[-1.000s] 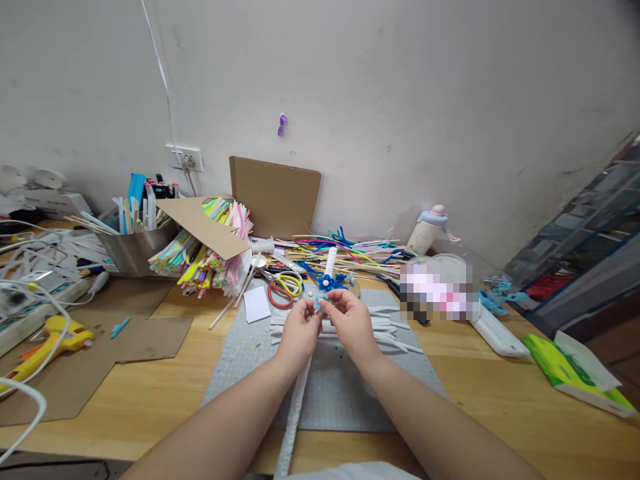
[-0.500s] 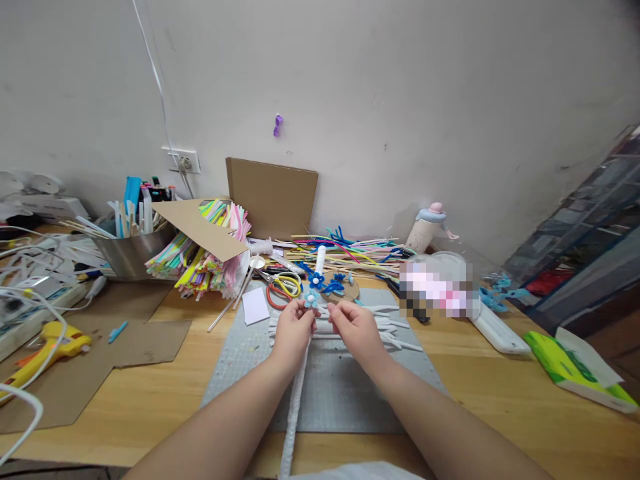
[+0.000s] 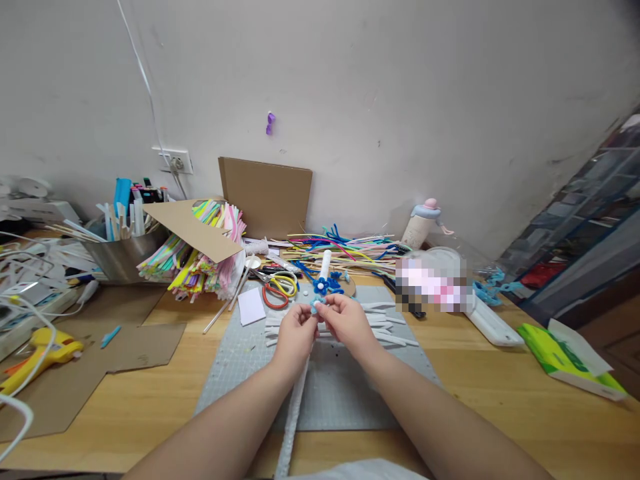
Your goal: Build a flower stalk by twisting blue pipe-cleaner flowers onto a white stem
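Both my hands meet above the grey cutting mat. My left hand and my right hand pinch a small light blue pipe-cleaner flower between their fingertips. Just beyond them lie darker blue pipe-cleaner flowers and a white tube. Under my hands several white pipe-cleaner pieces are spread on the mat. A long white fuzzy stem runs from my hands down toward me.
Scissors and a white paper square lie left of the mat. Coloured pipe-cleaner bundles, a metal tub, a yellow glue gun, cardboard, a bottle and a green packet surround it.
My hands drew slightly apart half a second ago, with the flower in the left one, and have come together again on it. The view has drifted a little.
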